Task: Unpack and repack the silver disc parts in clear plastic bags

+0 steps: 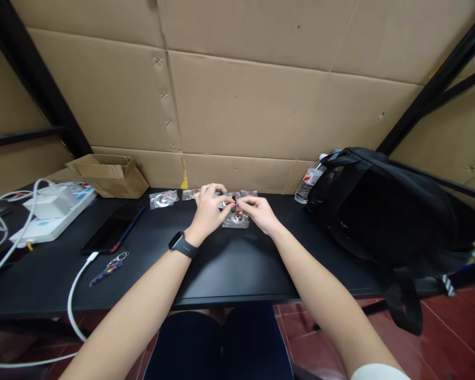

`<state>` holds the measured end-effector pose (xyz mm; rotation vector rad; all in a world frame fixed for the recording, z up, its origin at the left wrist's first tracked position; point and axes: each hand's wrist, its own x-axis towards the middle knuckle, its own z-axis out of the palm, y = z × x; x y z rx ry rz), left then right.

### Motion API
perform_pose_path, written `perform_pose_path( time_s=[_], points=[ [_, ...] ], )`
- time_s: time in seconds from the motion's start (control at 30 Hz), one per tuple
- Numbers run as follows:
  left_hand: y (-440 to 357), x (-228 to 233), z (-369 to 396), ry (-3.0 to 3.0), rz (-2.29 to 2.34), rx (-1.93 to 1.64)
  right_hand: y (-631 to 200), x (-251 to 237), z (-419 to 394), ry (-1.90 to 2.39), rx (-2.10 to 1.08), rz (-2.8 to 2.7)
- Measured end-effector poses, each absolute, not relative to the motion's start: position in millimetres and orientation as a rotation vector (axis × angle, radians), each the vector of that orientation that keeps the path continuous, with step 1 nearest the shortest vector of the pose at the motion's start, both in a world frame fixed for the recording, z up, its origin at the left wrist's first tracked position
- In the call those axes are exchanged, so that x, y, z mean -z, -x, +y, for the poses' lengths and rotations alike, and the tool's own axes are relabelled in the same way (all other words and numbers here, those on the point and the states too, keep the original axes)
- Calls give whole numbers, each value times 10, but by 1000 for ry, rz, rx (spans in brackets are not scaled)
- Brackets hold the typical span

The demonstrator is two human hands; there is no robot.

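My left hand (212, 207) and my right hand (259, 211) meet over the back of the black desk. Thumb and forefinger of each pinch a thin red and dark wire (236, 203). Just beneath them lies a small round silver disc (236, 217) on a clear plastic bag (236, 225). Its exact kind is too small to tell. A dark watch is on my left wrist. To the left of my hands lies another clear bag (163, 199) with a round silver piece inside. More small bags behind my fingers are partly hidden.
At the left are a white power strip (55, 214) with cables, an open cardboard box (116, 177), a phone (114, 228) and a keychain (110, 268). A water bottle (309, 182) and a large black backpack (391, 216) stand at the right. A cardboard wall (261, 105) closes the back.
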<state>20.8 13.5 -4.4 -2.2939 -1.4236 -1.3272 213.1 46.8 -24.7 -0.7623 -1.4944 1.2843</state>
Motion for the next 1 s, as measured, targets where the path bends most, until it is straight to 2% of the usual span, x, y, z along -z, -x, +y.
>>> perform_pose_path(
  time_s=[0.2,0.37,0.63,0.83,1.0],
  points=[
    [-211,43,141,2351,-1426,1391,-2132,240,490,766,-1114,-1602],
    [-174,13,174,2401,-1427,1588,-2137,205,488,847,-907,-1749],
    [-168,127,240,2598,-1490,1180,-2195,185,502,877,-823,-1840],
    [-160,129,252,2569,-1494,1194,-2174,188,495,822,-769,-1922],
    [-83,124,275,2468,-1615,1068,-2501,98,564,1031,-348,-2164]
  ],
)
